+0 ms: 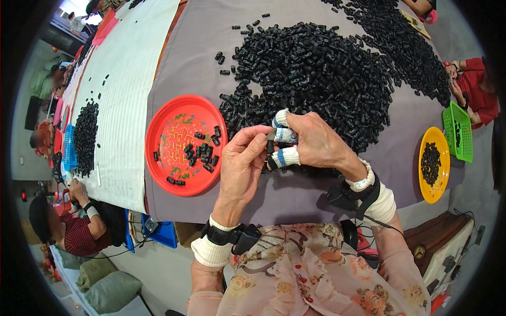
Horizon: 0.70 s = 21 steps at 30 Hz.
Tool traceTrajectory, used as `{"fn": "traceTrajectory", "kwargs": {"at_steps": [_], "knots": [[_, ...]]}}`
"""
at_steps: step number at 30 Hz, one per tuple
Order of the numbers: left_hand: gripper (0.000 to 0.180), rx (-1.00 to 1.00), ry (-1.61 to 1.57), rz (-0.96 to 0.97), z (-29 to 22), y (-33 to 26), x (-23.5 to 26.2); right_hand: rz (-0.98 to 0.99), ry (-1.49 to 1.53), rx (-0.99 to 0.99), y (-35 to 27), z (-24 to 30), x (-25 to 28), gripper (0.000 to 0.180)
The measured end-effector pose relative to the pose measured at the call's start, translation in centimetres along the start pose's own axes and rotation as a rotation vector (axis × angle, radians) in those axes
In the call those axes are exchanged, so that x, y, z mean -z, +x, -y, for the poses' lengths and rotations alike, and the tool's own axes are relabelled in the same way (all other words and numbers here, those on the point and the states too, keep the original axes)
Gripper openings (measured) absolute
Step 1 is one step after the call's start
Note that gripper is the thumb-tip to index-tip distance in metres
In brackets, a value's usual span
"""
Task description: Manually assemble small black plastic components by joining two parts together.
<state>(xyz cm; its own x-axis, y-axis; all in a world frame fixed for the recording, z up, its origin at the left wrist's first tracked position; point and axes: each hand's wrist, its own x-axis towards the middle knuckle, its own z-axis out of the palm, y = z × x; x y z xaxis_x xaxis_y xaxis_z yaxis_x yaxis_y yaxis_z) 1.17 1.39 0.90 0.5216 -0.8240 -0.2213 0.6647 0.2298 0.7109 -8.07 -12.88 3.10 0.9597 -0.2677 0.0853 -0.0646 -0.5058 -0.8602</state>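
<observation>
My left hand [242, 166] pinches a small black cylindrical part [270, 147] between thumb and fingertips. Close against it, my right hand [321, 139] is closed around a short white-and-blue wrapped piece [285, 136] with a greyish tip; its exact kind I cannot make out. White finger sleeves with blue bands cover some right fingers. Both hands meet above the near edge of a large heap of black cylindrical parts [311, 73]. Left of my left hand lies a round red plate [158, 131] with several such parts on it.
A grey cloth [182, 68] covers the table. On the right stand a yellow plate [444, 181] with black parts and a green basket [459, 142]. A white-covered table [126, 79] at left bears another heap and a blue basket [69, 147]. Other people sit at both sides.
</observation>
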Motion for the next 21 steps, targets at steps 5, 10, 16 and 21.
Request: {"fn": "traceTrajectory", "kwargs": {"at_steps": [5,10,16,21], "knots": [[0.016,-0.031,0.027,-0.02,0.0,0.2,-0.1,0.05,-0.01,0.005,-0.2,-0.4,-0.3,0.034],[0.015,-0.151,0.147,-0.135,-1.4,0.4,2.6,-0.019,0.03,-0.001,-0.7,-0.5,0.5,0.029],[0.017,-0.364,0.826,-0.448,-5.6,-0.9,9.3,-0.19,0.135,-0.109,-2.4,-3.0,3.3,0.023],[0.014,-0.291,0.865,-0.282,-2.4,0.6,6.9,-0.181,0.119,-0.232,-3.5,-3.1,4.4,0.022]]}}
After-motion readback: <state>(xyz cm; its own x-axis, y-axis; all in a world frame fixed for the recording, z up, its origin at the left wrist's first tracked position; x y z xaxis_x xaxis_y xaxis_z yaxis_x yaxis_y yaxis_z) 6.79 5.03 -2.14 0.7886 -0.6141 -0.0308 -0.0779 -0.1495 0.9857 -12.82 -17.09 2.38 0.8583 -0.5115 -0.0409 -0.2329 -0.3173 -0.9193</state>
